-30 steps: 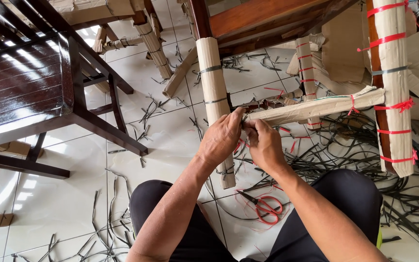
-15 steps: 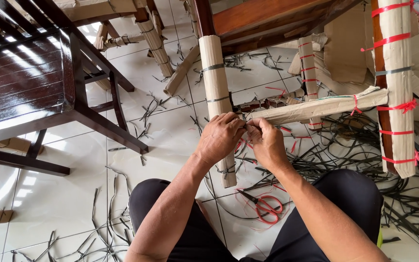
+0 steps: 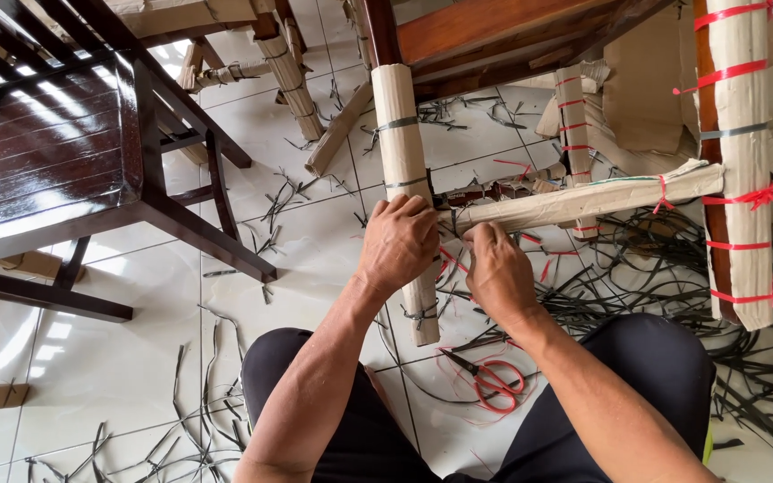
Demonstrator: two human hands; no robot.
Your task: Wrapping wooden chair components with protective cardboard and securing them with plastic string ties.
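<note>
A wooden chair stands in front of me with its legs wrapped in tan cardboard. My left hand (image 3: pixel 397 241) grips the near wrapped leg (image 3: pixel 402 143), which has grey straps around it. My right hand (image 3: pixel 497 273) sits just right of it, fingers pinched at the near end of the wrapped crossbar (image 3: pixel 583 199) where it meets that leg. What the fingers pinch is hidden. The crossbar runs right to another wrapped leg (image 3: pixel 738 161) tied with red straps.
Red-handled scissors (image 3: pixel 489 380) lie on the white tiles between my knees. Cut black and red strap pieces (image 3: pixel 637 268) litter the floor. A dark glossy wooden chair (image 3: pixel 55 161) stands at the left. Cardboard sheets (image 3: pixel 646 80) are piled at the back right.
My left hand has slid left from the joint and closed around the wrapped leg. My right hand has dropped slightly and stays at the crossbar's end.
</note>
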